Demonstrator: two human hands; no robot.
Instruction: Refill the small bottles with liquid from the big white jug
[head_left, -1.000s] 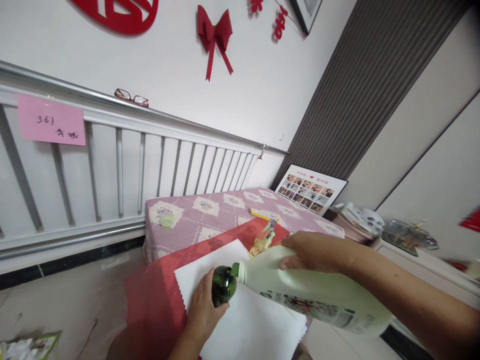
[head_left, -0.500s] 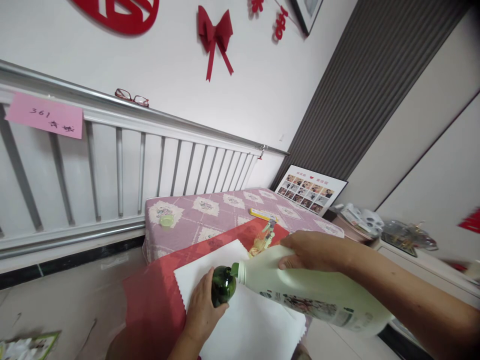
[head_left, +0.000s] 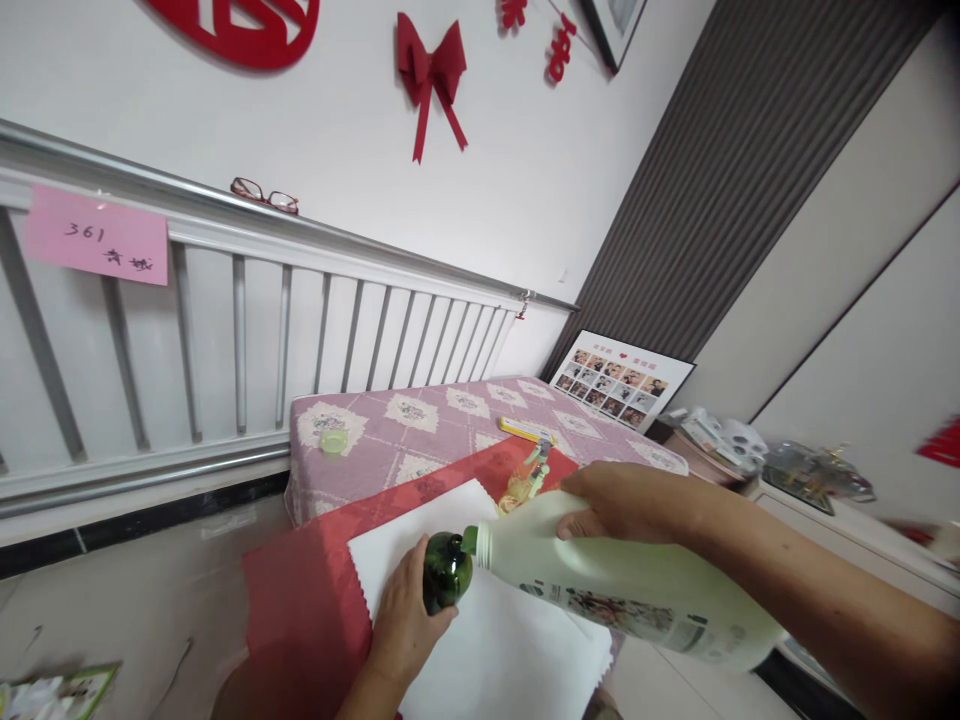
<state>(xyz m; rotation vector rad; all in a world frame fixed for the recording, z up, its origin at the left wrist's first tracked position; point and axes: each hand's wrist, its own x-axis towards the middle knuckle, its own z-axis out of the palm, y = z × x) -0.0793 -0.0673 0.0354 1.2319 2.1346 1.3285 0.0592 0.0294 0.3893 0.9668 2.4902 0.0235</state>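
Observation:
My left hand point(head_left: 411, 612) is wrapped round a small dark green bottle point(head_left: 448, 575), keeping it above a white cloth with a scalloped edge point(head_left: 517, 650). In my right hand point(head_left: 611, 500) is a large pale green jug point(head_left: 637, 590) with a printed label, gripped from above and tipped on its side. Its green spout point(head_left: 470, 540) points left and meets the mouth of the green bottle. Whether liquid is flowing between them I cannot make out. Under the white cloth lies a red cloth point(head_left: 307, 580).
A patterned purple cloth point(head_left: 375, 460) covers the table. On it are a pale green cap point(head_left: 334, 440), a yellow box point(head_left: 526, 430) and a pump-like item point(head_left: 536, 468). A photo board point(head_left: 622, 378) leans at the back, near a white radiator point(head_left: 255, 330) bearing glasses point(head_left: 264, 196).
Both hands, the bottle and the jug stay in the same place. The pink paper on the radiator has shifted slightly.

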